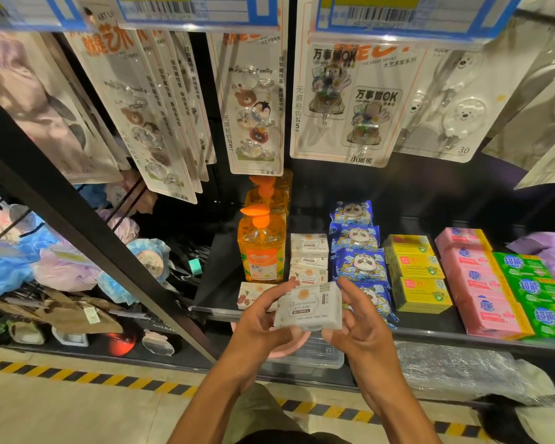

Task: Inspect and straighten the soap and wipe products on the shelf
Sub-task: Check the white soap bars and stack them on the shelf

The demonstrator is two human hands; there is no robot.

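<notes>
Left grip (pixel 263 318): fingers curled round the left end of a white wipe pack (pixel 308 306). Right grip (pixel 362 328): forefinger on the pack's upper right corner, thumb under its lower right edge, other fingers loosely bent. Both grips hold the pack, printed face toward me, in the air at the front lip of the black shelf (pixel 430 334). Just behind the left grip a cherry-print pack (pixel 252 294) lies at the shelf front. Behind it stand an orange pump bottle (pixel 261 251) and, to its right, a row of white boxes (pixel 309 246). Further right, in rows running front to back: blue panda packs (pixel 359 264), yellow boxes (pixel 420 283), pink soap bars (pixel 484 290), green soap bars (pixel 535 290). Farthest, above the shelf, carded adhesive hooks (pixel 343 100) hang on pegs.
</notes>
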